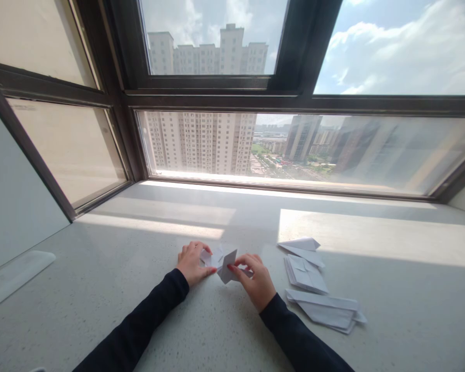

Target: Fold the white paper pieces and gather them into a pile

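Low over the speckled white sill, my right hand (254, 279) pinches a small folded white paper (227, 267) between thumb and fingers, its flaps standing at angles. To its left, my left hand (196, 263) curls around another folded paper piece (205, 258), thumb and fingertips at its edges. The two papers meet or overlap between my hands; I cannot tell whether they are joined. Part of the left piece is hidden by my fingers.
Right of my hands lie folded papers in groups: a pointed one (301, 249), a squarish stack (305, 274) and a longer stack (325, 309). A white strip-like object (19, 276) lies at far left. Dark-framed windows (217, 102) rise behind the sill (201, 330).
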Demonstrator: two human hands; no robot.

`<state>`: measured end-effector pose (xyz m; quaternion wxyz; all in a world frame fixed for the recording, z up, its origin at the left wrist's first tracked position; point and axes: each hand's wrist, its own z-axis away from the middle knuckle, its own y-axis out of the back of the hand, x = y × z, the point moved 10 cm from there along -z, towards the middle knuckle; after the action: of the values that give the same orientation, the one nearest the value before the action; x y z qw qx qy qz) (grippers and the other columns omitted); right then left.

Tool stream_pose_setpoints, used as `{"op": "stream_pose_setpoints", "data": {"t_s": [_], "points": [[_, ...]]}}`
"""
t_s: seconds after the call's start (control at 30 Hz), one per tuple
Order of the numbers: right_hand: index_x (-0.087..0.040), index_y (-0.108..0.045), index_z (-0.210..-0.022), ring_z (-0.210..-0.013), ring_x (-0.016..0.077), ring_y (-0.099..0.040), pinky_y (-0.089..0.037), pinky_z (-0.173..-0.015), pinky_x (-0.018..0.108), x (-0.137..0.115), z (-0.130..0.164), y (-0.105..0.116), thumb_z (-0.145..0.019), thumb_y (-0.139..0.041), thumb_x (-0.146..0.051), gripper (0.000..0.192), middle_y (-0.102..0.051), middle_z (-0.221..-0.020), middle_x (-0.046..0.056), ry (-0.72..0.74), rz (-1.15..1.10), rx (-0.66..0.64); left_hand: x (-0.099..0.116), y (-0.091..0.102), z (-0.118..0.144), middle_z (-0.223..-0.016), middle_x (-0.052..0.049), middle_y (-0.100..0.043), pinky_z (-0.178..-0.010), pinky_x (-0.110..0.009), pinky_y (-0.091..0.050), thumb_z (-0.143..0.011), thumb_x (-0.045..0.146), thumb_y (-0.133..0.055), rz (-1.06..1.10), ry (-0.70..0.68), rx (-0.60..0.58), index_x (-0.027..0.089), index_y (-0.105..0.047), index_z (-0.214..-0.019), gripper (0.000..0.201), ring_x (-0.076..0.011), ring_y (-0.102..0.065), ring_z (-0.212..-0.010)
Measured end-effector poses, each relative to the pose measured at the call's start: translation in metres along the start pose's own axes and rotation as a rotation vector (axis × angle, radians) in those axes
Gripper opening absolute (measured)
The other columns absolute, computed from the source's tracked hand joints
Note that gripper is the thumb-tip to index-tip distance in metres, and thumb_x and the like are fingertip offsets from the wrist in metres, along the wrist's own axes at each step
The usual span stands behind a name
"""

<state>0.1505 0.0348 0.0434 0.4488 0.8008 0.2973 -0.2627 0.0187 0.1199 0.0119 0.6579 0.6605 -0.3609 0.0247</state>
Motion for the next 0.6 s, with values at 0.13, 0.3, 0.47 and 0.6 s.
{"op": "stream_pose_setpoints", "data": {"t_s": [0.13,0.3,0.47,0.6], "points": [[-0.02,-0.057,-0.064,-0.089,0.0198,-0.045,-0.036,-0.077,0.035,-0.012,0.002,0.004,-0.068,-0.054,-0.027,0.009,-0.055,-0.094,0.006,0.094,0.063,0.034,0.017,-0.004,0.003,-0.092,-0.004,-0.044,-0.073,-0.033,-0.037,-0.052,0.021,-0.062,0.24,-0.158,-0.012,0.018,-0.049,-0.081,0.031,-0.0203,-0.043,-0.087],[-0.02,-0.057,-0.065,-0.103,0.0216,-0.038,-0.031,-0.085,0.037,-0.017,0.002,0.003,-0.068,-0.054,-0.024,0.006,-0.05,-0.108,0.005,0.154,0.1,0.023,0.04,-0.009,0.014,-0.101,-0.005,-0.04,-0.06,-0.024,-0.043,-0.061,0.008,-0.05,0.582,-0.304,-0.078,0.019,-0.044,-0.095,0.037,-0.0115,-0.048,-0.073],[-0.02,-0.056,-0.066,-0.091,0.0197,-0.048,-0.033,-0.079,0.034,-0.009,0.0,-0.001,-0.07,-0.052,-0.025,0.008,-0.061,-0.084,0.004,0.126,0.107,-0.023,0.054,-0.015,0.02,-0.118,-0.009,-0.034,-0.067,-0.028,-0.044,-0.065,0.007,-0.047,0.819,-0.355,-0.17,0.025,-0.026,-0.116,0.058,-0.0073,-0.053,-0.065],[-0.018,-0.056,-0.066,-0.07,0.0167,-0.053,-0.036,-0.068,0.03,0.004,-0.001,-0.003,-0.071,-0.05,-0.03,0.014,-0.061,-0.068,0.002,0.036,0.119,-0.036,0.053,-0.021,0.02,-0.121,-0.012,-0.031,-0.069,-0.028,-0.044,-0.068,0.011,-0.047,0.938,-0.323,-0.246,0.025,-0.022,-0.118,0.057,-0.0103,-0.057,-0.072]]}}
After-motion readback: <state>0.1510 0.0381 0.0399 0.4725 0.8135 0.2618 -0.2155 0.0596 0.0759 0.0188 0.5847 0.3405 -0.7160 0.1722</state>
